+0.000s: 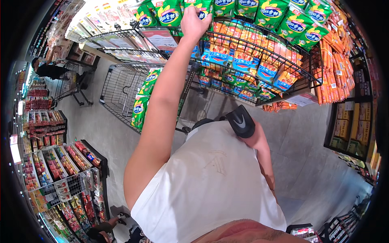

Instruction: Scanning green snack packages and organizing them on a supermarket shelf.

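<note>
My left hand (194, 25) is stretched out to the wire shelf's top, its fingers and thumb on a green plastic food bag (202, 5) in a row of matching bags. Whether that bag is lifted off the shelf cannot be told. Close to my waist, my right hand (256, 136) holds a black handheld device (241, 122) with a grey curved mark, probably a barcode scanner. Below my left forearm, a metal shopping cart (117, 88) carries several green bags (139, 107) along its right side; the forearm partly covers them.
Orange and blue sausage packs (243, 57) fill the black wire rack (316, 66), with orange sausage packs (334, 70) hanging at its end. A person (45, 70) stands beside another cart (68, 82) at far left. Snack shelves (60, 164) border the left aisle. Another person's leg (111, 223) shows lower left.
</note>
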Demonstrator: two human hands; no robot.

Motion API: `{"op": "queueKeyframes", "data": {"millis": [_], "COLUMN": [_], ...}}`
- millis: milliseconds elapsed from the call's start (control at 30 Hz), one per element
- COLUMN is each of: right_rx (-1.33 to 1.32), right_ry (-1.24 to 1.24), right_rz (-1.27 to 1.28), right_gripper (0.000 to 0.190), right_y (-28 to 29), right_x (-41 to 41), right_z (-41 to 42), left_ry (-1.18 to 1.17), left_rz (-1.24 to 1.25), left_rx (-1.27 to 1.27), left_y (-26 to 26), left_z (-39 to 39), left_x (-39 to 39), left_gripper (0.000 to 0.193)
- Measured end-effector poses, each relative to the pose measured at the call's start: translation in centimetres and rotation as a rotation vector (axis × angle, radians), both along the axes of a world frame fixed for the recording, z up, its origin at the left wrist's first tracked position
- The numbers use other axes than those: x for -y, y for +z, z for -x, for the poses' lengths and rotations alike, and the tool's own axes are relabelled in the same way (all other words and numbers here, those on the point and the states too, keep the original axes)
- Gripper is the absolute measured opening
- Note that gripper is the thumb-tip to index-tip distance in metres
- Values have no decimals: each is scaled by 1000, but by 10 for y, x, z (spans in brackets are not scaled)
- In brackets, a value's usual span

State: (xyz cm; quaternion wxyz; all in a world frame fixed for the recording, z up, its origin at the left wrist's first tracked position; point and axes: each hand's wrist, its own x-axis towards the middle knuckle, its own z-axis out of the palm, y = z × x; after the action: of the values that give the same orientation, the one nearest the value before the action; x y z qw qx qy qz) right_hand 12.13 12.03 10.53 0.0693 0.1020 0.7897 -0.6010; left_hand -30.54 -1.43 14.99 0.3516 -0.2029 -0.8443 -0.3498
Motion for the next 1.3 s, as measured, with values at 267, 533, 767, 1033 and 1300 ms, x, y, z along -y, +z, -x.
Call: {"op": "queueKeyframes", "data": {"millis": [267, 533, 767, 1033, 1300], "right_rx": [25, -25, 18, 9, 31], "right_ry": [21, -11, 68, 131, 81], "right_rz": [-25, -41, -51, -99, -114], "right_gripper": [62, 62, 59, 61, 54], "right_y": [-12, -10, -1, -3, 1], "right_x": [-2, -2, 4, 12, 28], "right_z": [1, 7, 26, 41, 52], "left_ry": [-243, 39, 421, 586, 509], "left_rz": [-179, -236, 20, 291, 601], "left_rx": [-240, 186, 448, 792, 1265], "left_y": [-41, -151, -215, -226, -210], "left_z": [-40, -98, -129, -108, -54], "left_x": [37, 135, 238, 301, 312], "left_gripper": [36, 31, 38, 65, 91]}}
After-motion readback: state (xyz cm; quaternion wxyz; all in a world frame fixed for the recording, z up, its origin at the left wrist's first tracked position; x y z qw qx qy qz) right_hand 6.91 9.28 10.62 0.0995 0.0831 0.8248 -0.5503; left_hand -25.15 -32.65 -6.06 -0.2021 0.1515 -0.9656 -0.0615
